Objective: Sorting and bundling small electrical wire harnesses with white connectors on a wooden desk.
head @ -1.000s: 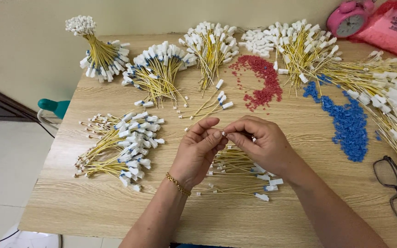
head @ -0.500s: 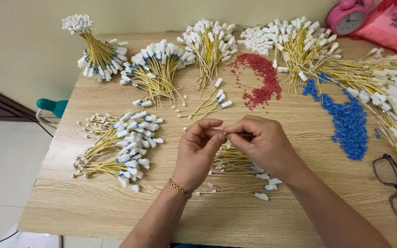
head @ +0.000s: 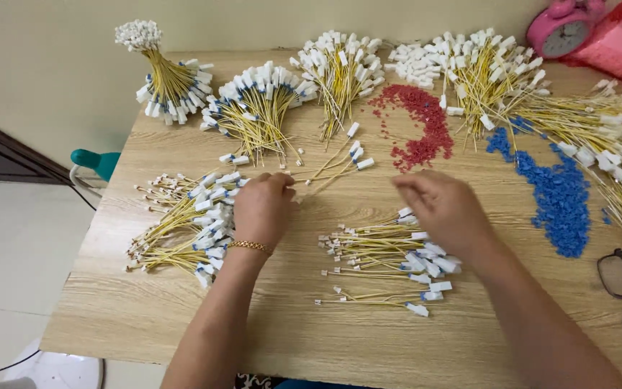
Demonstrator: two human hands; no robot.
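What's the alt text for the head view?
Left hand rests on a pile of yellow wires and right hand hovers over another pile on a wooden table, beside red beads and blue beads.

Hands parted, left hand (head: 262, 209) now at the left wire pile (head: 185, 223), right hand (head: 444, 210) over the middle pile (head: 386, 263)

2 bare forearms enter from the bottom edge, with no sleeves in view. The left hand (head: 263, 209) wears 1 thin gold chain bracelet (head: 250, 246) at the wrist — small links, snug against the arm. The right hand (head: 444, 210) is slightly blurred; no ring, watch or band shows on it. No gloves on either hand.
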